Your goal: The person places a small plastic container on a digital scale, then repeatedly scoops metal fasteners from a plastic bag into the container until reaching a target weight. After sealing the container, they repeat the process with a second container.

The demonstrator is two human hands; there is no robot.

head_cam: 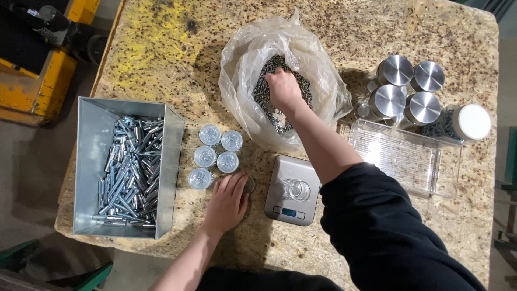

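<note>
Small screws (pixel 269 108) fill the clear plastic bag (pixel 242 59) at upper centre of the frame, and my right hand (pixel 283 89) is sunk among them, fingers curled into the heap. My left hand (pixel 229 200) lies flat on a metal lid (pixel 249 186), lower centre, just beside the digital scale (pixel 291 189) on the worktop (pixel 161 43).

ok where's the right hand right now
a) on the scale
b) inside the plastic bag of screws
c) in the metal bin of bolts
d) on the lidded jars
b: the right hand reaches into the open plastic bag, down among the small dark screws, well away from the scale.
</note>
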